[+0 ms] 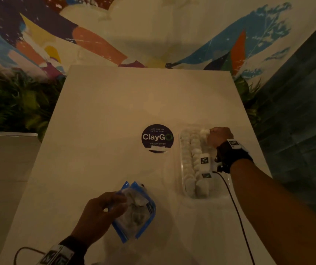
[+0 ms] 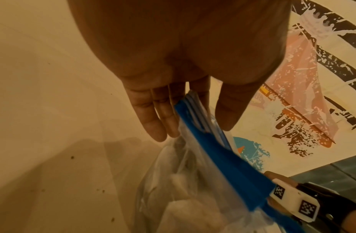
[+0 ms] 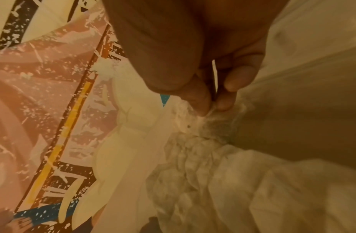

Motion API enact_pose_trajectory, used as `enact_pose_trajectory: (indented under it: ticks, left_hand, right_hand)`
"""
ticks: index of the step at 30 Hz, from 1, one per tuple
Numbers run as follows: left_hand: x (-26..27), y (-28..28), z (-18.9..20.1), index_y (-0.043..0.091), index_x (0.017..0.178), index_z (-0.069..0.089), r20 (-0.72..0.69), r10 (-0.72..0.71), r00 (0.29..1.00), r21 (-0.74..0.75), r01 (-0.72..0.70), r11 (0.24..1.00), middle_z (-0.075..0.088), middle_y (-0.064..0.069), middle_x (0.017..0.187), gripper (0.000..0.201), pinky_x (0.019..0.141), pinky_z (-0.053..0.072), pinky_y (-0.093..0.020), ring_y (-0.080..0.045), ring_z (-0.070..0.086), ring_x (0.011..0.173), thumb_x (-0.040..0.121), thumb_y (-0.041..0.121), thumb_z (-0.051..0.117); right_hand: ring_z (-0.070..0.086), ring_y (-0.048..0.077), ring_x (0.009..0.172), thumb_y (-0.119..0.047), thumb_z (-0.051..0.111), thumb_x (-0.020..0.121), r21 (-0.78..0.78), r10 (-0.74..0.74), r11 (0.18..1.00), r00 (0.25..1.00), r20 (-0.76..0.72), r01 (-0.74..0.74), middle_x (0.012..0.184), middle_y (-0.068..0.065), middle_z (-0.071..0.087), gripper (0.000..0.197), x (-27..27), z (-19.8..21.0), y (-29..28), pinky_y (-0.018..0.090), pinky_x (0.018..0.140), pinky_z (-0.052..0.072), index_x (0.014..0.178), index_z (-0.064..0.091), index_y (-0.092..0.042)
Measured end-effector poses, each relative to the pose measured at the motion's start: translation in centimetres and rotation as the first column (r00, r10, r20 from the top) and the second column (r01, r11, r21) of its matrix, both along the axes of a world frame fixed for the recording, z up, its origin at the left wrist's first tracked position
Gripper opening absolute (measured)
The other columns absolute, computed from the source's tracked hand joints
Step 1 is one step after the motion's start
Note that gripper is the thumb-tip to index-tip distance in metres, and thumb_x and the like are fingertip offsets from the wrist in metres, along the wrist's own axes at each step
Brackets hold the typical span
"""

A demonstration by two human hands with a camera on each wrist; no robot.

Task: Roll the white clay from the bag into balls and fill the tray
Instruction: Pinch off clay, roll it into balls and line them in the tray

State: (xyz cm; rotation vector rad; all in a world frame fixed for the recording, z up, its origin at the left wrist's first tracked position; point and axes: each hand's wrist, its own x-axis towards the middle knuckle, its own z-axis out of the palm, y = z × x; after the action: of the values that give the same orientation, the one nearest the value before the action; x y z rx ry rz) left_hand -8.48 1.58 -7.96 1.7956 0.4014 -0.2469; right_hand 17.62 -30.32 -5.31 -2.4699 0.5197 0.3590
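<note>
A clear plastic tray point(image 1: 180, 180) lies on the right of the white table point(image 1: 99, 115), holding rows of several white clay balls point(image 1: 186, 161). At the tray's far end my right hand point(image 1: 210, 133) pinches a white clay ball point(image 1: 204, 131) just over the balls. The right wrist view shows the right hand point(image 3: 210, 108) with thumb and fingers closed on a bit of clay above the lumpy white balls point(image 3: 193, 157). Near the front, my left hand point(image 1: 118, 201) holds the clear bag with blue zip edge point(image 1: 136, 213) by its top. In the left wrist view the bag point(image 2: 193, 189) still holds white clay point(image 2: 191, 216).
A round dark ClayGo sticker point(image 1: 157, 138) sits mid-table, left of the tray. A black cable point(image 1: 235, 207) runs from my right wrist toward the table's front. Painted wall and green plants border the far and side edges; bare tabletop lies left and beyond.
</note>
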Motion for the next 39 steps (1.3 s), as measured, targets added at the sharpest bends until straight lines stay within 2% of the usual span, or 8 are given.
enact_pose_trajectory:
  ticks: [3,7,14,17,22,29,33,39]
  left_hand:
    - [0.2,-0.3,0.3,0.026,0.076,0.074,0.003,-0.011,1.000,-0.010,0.011,1.000,0.067,0.026,0.095,0.020,0.063,0.050,-0.009,0.009,0.062,0.087,0.076,0.006,0.074]
    - [0.3,-0.4,0.5,0.026,0.075,0.074,0.001,0.002,1.000,-0.009,-0.002,1.000,0.066,0.028,0.092,0.019,0.063,0.050,-0.009,0.010,0.062,0.084,0.074,0.007,0.077]
    - [0.1,-0.4,0.5,0.028,0.075,0.075,-0.018,0.009,1.000,-0.023,-0.010,1.000,0.067,0.027,0.093,0.018,0.070,0.052,-0.016,0.009,0.063,0.085,0.073,0.011,0.079]
    - [-0.1,-0.4,0.3,0.022,0.076,0.076,-0.028,0.026,0.999,-0.018,-0.027,0.999,0.069,0.024,0.091,0.016,0.067,0.053,-0.013,0.006,0.063,0.086,0.073,0.007,0.076]
    - [-0.5,-0.3,0.3,0.014,0.079,0.075,-0.027,0.038,0.999,-0.038,-0.039,0.999,0.068,0.024,0.091,0.012,0.061,0.051,-0.011,0.007,0.064,0.082,0.074,0.003,0.075]
    - [-0.6,-0.3,0.3,0.021,0.073,0.077,-0.035,0.052,0.998,-0.030,-0.054,0.998,0.072,0.009,0.091,0.020,0.066,0.051,-0.010,0.007,0.064,0.080,0.073,0.001,0.075]
    - [-0.8,0.0,0.2,0.032,0.075,0.074,-0.051,0.008,0.999,0.018,-0.008,1.000,0.068,0.025,0.094,0.022,0.074,0.054,-0.020,0.007,0.063,0.087,0.075,0.010,0.076]
    - [-0.7,0.0,0.4,0.034,0.077,0.073,-0.059,-0.012,0.998,0.042,0.015,0.999,0.066,0.027,0.095,0.022,0.076,0.055,-0.024,0.005,0.063,0.089,0.075,0.013,0.076]
  right_hand:
    - [0.056,0.034,0.115,-0.013,0.050,0.092,-0.017,-0.030,0.999,0.999,0.018,0.030,0.129,0.012,0.059,0.031,-0.1,-0.2,0.3,0.031,0.093,0.045,0.120,0.064,-0.009]
    - [0.057,0.036,0.112,-0.016,0.050,0.091,-0.073,-0.053,0.996,0.998,0.034,0.055,0.125,0.015,0.062,0.031,-0.5,-0.4,0.5,0.033,0.093,0.046,0.116,0.066,-0.006]
    - [0.060,0.035,0.096,-0.024,0.051,0.092,-0.059,-0.115,0.991,0.992,0.050,0.118,0.107,0.018,0.067,0.030,-1.8,-1.2,0.7,0.030,0.076,0.045,0.097,0.071,-0.002]
    - [0.060,0.036,0.098,-0.028,0.050,0.094,-0.049,-0.122,0.991,0.991,0.048,0.124,0.109,0.018,0.067,0.032,-2.0,-1.4,0.6,0.028,0.073,0.042,0.100,0.071,-0.004]
    - [0.060,0.036,0.101,-0.021,0.050,0.092,-0.057,-0.094,0.994,0.995,0.035,0.096,0.114,0.016,0.066,0.028,-2.1,-1.4,0.6,0.028,0.075,0.043,0.105,0.071,-0.007]
    - [0.060,0.036,0.101,-0.027,0.052,0.093,-0.033,-0.060,0.997,0.995,0.082,0.063,0.113,0.015,0.067,0.030,-2.2,-1.4,0.7,0.030,0.080,0.046,0.109,0.070,-0.011]
    - [0.060,0.033,0.087,-0.031,0.051,0.093,-0.027,-0.081,0.996,0.994,0.072,0.083,0.106,0.016,0.069,0.031,-2.0,-1.6,0.6,0.027,0.071,0.042,0.101,0.072,-0.010]
    - [0.057,0.030,0.083,-0.037,0.048,0.094,-0.057,-0.086,0.994,0.995,0.040,0.088,0.108,0.015,0.068,0.035,-1.6,-2.1,0.4,0.025,0.070,0.040,0.102,0.072,-0.014]
